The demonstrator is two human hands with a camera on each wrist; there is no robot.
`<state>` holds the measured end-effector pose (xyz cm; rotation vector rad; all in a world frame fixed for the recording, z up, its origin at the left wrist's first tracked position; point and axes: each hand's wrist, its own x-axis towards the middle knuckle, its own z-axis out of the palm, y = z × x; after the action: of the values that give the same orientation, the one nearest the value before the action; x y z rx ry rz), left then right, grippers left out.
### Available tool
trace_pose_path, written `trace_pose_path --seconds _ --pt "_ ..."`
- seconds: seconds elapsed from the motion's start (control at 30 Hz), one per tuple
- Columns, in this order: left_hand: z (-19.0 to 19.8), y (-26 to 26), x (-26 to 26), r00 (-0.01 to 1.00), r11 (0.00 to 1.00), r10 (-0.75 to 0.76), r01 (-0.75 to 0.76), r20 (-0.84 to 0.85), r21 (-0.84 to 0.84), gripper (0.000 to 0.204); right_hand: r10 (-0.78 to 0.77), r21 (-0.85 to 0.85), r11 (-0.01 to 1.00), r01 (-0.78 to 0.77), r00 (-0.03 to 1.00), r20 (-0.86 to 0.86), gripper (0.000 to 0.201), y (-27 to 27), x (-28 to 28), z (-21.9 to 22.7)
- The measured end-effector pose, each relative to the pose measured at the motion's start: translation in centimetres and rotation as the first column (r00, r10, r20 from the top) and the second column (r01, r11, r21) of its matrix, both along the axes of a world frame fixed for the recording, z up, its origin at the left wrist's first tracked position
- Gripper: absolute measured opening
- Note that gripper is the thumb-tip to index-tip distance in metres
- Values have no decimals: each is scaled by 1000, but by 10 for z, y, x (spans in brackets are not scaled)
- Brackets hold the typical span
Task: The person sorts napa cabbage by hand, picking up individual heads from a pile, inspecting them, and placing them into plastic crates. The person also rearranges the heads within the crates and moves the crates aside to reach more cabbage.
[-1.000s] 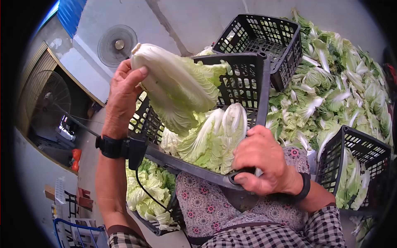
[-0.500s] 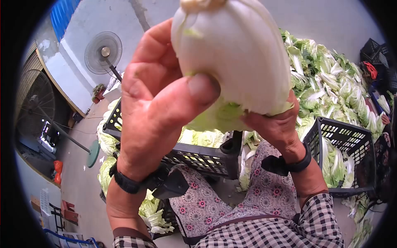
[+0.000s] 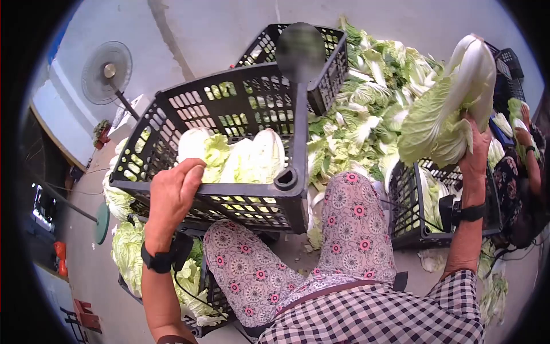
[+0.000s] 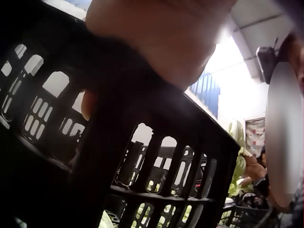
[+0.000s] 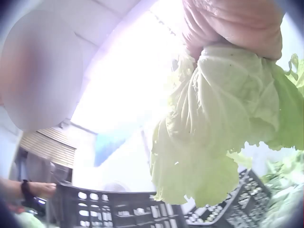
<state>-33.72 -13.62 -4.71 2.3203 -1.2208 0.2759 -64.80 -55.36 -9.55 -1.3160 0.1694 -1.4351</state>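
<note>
In the head view my right hand (image 3: 475, 152) holds a napa cabbage (image 3: 450, 114) up on the right, white base upward and loose leaves hanging. The right wrist view shows its pale outer leaves (image 5: 223, 109) drooping below the hand. My left hand (image 3: 171, 195) grips the near rim of a black slatted crate (image 3: 243, 191), thumb on top; through a slot in the left wrist view a fingertip (image 4: 88, 105) shows inside. Trimmed cabbages (image 3: 267, 155) lie in that crate, which stands in front of my knees.
Below the raised cabbage stands a second crate (image 3: 401, 221) with cabbage in it. Behind are another crate (image 3: 335, 69) and a big heap of loose leaves (image 3: 349, 129). More cabbage (image 3: 129, 249) sits low at left, near a standing fan (image 3: 107, 71). Another person's arm (image 3: 533, 163) shows far right.
The cabbage was in the left hand over the front crate, then between both hands close to the camera. Now the right hand has it at right, and the left has moved to the crate rim.
</note>
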Motion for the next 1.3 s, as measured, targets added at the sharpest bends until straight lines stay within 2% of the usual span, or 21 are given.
trace_pose_path --seconds 0.07,0.2,0.23,0.33,0.37,0.47,0.57,0.67,0.7,0.73,0.83,0.87,1.0,1.07,1.17,1.23,1.3 --pt "-3 -1 0 997 1000 -11 12 71 -8 33 -166 43 984 173 978 -127 33 -19 -27 -11" --pt "-9 -2 2 992 999 -30 33 120 -28 35 -329 56 932 358 901 -283 35 -54 -73 -43" --pt "-11 -1 2 993 999 -23 28 116 -42 35 -416 -12 899 437 847 -331 36 -60 -81 -51" --pt "-14 0 2 990 997 -19 29 137 -74 39 -660 -307 730 610 513 -549 45 -70 -109 -67" --pt "-14 -1 1 993 996 -20 30 119 -85 39 -711 -429 665 611 345 -613 57 -84 -124 -77" --pt "-13 -2 -2 997 994 -14 23 81 -105 41 -744 -647 495 579 -102 -661 66 -72 -132 -81" --pt "-14 -2 -2 998 994 -4 11 63 -105 42 -458 -436 703 562 -112 -882 72 -58 -127 -75" --pt "-13 -2 -1 998 995 -10 17 69 -97 40 -429 -352 850 392 127 -894 77 -84 -135 -122" --pt "-14 -2 0 995 996 -15 24 100 -88 39 -409 -362 886 290 121 -904 76 -88 -127 -122" --pt "-14 -2 0 991 997 -14 24 132 -78 38 -375 -338 907 252 117 -920 69 -90 -122 -118" --pt "-11 -2 -4 993 998 19 -12 114 -62 35 -226 -194 974 119 412 -883 59 -80 -82 -93" --pt "-11 -3 -5 992 998 23 -15 126 -64 35 -264 -244 964 101 429 -864 53 -70 -63 -80" --pt "-9 -5 -6 992 996 12 -1 126 -92 35 -226 -304 953 -24 611 -759 37 -6 16 -34" --pt "-12 -2 -3 982 996 5 12 191 -88 35 -223 -400 908 -126 663 -715 36 24 49 -20" --pt "-14 -2 -3 978 995 11 10 207 -99 34 -209 -480 860 -175 735 -645 37 70 92 -5" --pt "-14 -1 -3 977 995 19 2 213 -101 35 -148 -592 780 -202 859 -489 43 93 119 2" --pt "-14 -3 -4 976 994 20 3 217 -107 35 -82 -687 687 -235 915 -395 47 111 139 14"
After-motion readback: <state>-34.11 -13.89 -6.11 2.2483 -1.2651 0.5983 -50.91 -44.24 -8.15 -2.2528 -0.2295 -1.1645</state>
